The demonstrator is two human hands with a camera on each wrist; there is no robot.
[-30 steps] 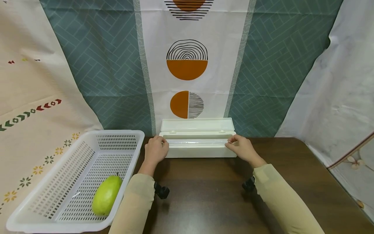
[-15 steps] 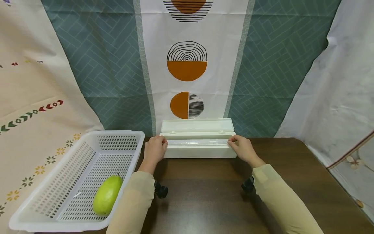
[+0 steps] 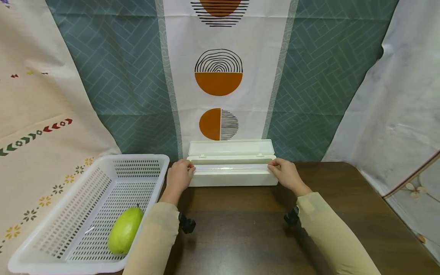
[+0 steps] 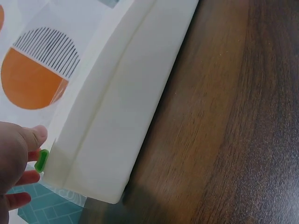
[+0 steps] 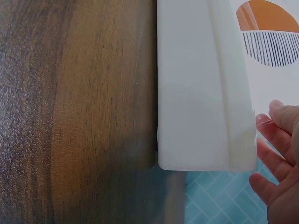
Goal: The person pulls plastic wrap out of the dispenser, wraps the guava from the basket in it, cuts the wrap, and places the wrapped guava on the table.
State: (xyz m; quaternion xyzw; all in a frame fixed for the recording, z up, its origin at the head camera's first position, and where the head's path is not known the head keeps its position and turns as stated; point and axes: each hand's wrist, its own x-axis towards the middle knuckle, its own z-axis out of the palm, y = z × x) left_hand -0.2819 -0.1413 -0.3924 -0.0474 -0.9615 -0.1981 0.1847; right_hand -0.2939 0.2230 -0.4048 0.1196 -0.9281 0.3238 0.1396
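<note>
i have a white box (image 3: 233, 180) at the far edge of the table (image 3: 240, 236), its lid (image 3: 231, 147) raised. at its left end, beside a green tab (image 4: 42, 161), my left hand (image 3: 179, 176) pinches clear film (image 3: 227, 168) between thumb and finger; at its right end my right hand (image 3: 288, 176) does likewise. a basket (image 3: 132, 156) holds green fruit (image 3: 125, 230).
</note>
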